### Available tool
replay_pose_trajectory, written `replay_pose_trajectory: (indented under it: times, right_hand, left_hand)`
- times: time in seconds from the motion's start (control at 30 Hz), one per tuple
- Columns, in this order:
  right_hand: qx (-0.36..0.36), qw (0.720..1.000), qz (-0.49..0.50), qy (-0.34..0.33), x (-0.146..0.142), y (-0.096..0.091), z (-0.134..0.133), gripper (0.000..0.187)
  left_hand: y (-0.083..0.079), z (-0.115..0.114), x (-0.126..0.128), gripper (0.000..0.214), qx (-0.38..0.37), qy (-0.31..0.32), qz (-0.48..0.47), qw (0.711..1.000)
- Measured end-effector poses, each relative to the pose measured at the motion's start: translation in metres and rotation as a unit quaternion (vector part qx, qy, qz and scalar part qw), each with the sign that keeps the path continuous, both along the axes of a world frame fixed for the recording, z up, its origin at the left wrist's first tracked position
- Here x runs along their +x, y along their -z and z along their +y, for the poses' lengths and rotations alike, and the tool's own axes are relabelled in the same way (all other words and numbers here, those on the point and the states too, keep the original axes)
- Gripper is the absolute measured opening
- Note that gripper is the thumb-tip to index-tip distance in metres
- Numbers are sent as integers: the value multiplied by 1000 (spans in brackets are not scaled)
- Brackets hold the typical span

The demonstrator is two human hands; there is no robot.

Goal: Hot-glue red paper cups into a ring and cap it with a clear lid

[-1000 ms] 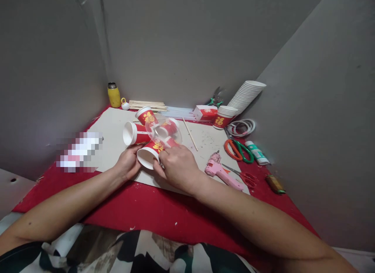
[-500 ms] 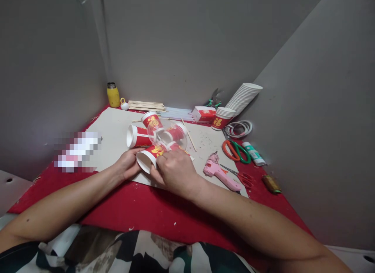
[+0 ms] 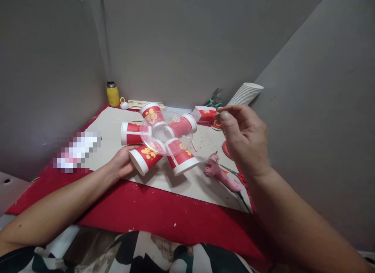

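Note:
My left hand (image 3: 126, 162) grips, from the left and below, a ring of several red-and-white paper cups (image 3: 148, 157) with gold characters. The cups point outward like petals, and a clear plastic bowl or lid (image 3: 165, 133) lies over their bases at the centre. Most of my left fingers are hidden behind the cups. To the right, my right hand (image 3: 247, 138) is raised, thumb and forefinger pinched together. Anything between those fingertips is too small to make out. Below it lies a pink glue gun (image 3: 221, 173) on the grey board (image 3: 108, 124).
Stacked paper cups (image 3: 246, 94) lean by the right wall, near a red-and-white box (image 3: 204, 114) and green-handled pliers (image 3: 216, 101). Wooden sticks (image 3: 145, 105) and a yellow bottle (image 3: 113, 95) stand along the back. Red-handled scissors (image 3: 241, 178) lie beside the glue gun.
My right hand has left the cups and moved up and to the right, fingertips pinched. The cup ring is now held by the left hand alone, raised and turned slightly, showing its clear centre.

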State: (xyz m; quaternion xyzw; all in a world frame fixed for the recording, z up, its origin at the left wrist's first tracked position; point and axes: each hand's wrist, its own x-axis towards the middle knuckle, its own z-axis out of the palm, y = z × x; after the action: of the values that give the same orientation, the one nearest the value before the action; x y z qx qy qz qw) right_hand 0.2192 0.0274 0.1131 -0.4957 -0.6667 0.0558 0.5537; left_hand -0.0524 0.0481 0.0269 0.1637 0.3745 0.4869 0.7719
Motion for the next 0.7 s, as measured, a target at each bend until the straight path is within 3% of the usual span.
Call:
replay_pose_trajectory:
  times: [0.2,0.37,0.7]
  right_hand:
    - [-91,995,33,-33,7,20,-8,36]
    - [-233,961,103,-107,-5,24,-10,40]
    - [-291,938,127,-138,-15,33,-4,45]
  left_hand:
    - [-15,-5,1,40,6,-13,9,1000]
    - [-22,-11,6,44,7,-25,27,999]
    - [-15,-13,7,46,18,-1,31,999]
